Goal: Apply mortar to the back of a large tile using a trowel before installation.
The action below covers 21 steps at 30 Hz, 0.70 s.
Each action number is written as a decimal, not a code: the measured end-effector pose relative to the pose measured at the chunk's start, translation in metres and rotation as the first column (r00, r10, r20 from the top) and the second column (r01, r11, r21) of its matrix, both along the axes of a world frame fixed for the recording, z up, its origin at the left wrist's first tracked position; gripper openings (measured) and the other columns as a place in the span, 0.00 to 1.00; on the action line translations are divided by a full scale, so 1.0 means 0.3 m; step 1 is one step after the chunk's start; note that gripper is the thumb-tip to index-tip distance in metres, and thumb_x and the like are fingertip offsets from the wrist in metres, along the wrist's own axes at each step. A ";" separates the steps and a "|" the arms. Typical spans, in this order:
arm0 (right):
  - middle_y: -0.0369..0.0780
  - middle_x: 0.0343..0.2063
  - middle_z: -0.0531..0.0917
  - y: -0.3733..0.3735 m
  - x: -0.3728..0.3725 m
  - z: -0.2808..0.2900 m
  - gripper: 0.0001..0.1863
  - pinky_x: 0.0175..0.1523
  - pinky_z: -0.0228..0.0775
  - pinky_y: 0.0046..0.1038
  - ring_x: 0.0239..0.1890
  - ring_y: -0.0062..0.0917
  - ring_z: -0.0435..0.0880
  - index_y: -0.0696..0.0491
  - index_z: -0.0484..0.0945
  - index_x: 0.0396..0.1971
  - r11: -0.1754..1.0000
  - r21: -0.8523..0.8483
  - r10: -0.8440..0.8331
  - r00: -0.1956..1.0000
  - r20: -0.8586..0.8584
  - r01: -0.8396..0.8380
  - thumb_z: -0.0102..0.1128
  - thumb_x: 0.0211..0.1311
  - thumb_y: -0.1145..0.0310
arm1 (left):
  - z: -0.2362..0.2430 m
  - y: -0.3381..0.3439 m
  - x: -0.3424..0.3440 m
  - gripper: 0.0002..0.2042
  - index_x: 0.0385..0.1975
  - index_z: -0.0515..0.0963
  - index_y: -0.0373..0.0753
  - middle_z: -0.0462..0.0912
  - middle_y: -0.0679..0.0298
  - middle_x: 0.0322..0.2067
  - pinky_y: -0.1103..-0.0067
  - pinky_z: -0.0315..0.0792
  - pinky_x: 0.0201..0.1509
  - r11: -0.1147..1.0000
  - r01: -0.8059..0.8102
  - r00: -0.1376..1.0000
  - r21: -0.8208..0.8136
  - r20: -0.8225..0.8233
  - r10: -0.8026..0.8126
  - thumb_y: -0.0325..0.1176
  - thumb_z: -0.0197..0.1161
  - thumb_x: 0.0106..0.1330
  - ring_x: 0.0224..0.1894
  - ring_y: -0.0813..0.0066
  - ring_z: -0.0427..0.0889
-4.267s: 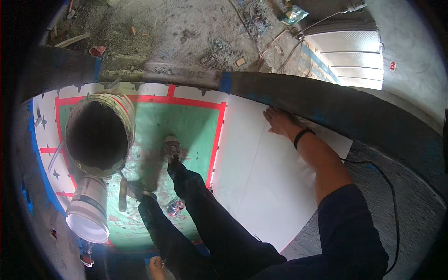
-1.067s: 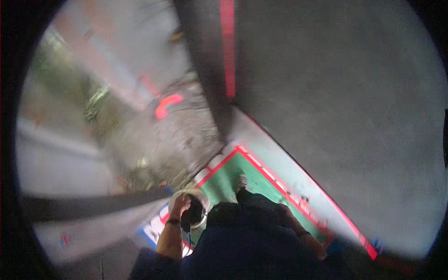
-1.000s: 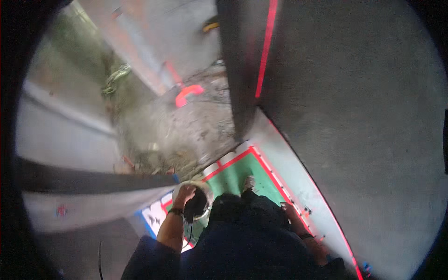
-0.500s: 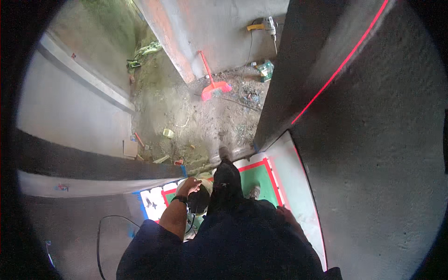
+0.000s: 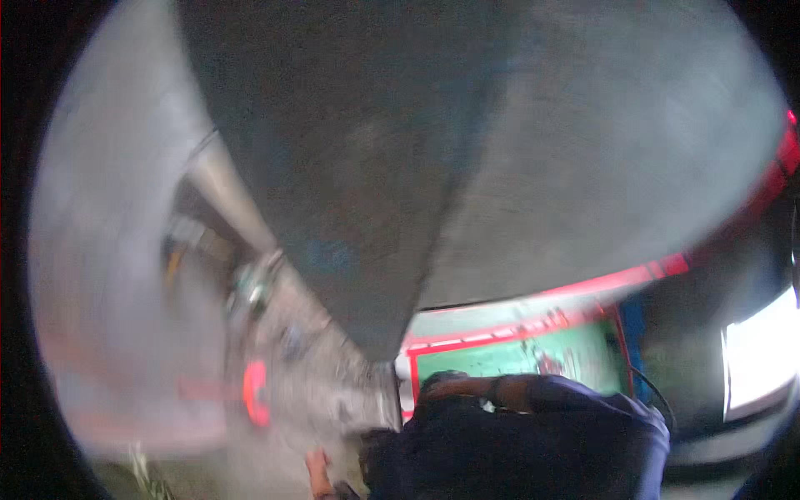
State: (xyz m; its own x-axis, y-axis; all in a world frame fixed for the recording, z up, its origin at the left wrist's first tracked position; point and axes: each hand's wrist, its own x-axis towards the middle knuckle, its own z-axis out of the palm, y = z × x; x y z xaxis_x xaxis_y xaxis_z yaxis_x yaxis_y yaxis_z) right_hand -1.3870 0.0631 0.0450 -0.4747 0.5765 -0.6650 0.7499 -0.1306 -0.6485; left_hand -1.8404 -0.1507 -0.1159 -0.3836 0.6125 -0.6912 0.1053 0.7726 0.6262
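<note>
My left hand [image 5: 317, 462] reaches over the dusty floor [image 5: 292, 442] near the bottom edge, left of my dark-clothed body. It is smeared by motion; no held thing can be made out. Bent across the front of my body, my right forearm brings my right hand [image 5: 446, 388] close to the green floor covering [image 5: 517, 357]. Its fingers are blurred and partly lost against the dark clothing. Nearest to my left hand, a red long-handled broom [image 5: 257, 393] lies on the rubble-strewn floor.
A dark grey wall corner [image 5: 350, 167] rises ahead, with a plastered wall [image 5: 583, 167] to its right. Red tape [image 5: 492, 335] borders the green covering. A blurred green-white bag [image 5: 254, 287] lies at the left. A bright opening [image 5: 758, 358] shows at far right.
My view has swung sharply to the right and blurred. The bucket beside my left hand has left the picture. My right arm now bends across my body; the broom appears farther left.
</note>
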 end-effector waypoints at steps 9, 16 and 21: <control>0.49 0.39 0.83 -0.088 -0.571 -0.012 0.28 0.48 0.70 0.41 0.43 0.39 0.81 0.58 0.78 0.43 0.947 0.089 -0.297 0.948 -0.114 0.308 0.49 0.64 0.45 | 0.247 0.815 -0.447 0.08 0.22 0.70 0.39 0.67 0.68 0.13 0.76 0.65 0.19 0.908 0.303 0.887 0.290 0.262 -0.379 0.30 0.52 0.64 0.15 0.77 0.67; 0.50 0.39 0.83 -0.076 -0.860 -0.136 0.29 0.48 0.70 0.41 0.43 0.40 0.81 0.59 0.78 0.43 0.999 0.050 0.002 0.983 -0.185 0.008 0.50 0.64 0.45 | 0.270 0.999 -0.795 0.08 0.22 0.70 0.39 0.67 0.69 0.14 0.76 0.65 0.19 0.884 0.320 0.904 0.342 0.168 -0.392 0.30 0.52 0.64 0.15 0.78 0.68; 0.48 0.39 0.83 0.098 -1.151 -0.364 0.28 0.48 0.69 0.40 0.43 0.37 0.80 0.59 0.78 0.45 0.969 -0.087 0.139 0.800 -0.583 -0.232 0.53 0.63 0.46 | 0.326 0.919 -1.101 0.08 0.23 0.70 0.39 0.67 0.69 0.14 0.77 0.65 0.20 0.928 0.174 0.975 0.329 0.078 -0.210 0.29 0.52 0.65 0.16 0.78 0.68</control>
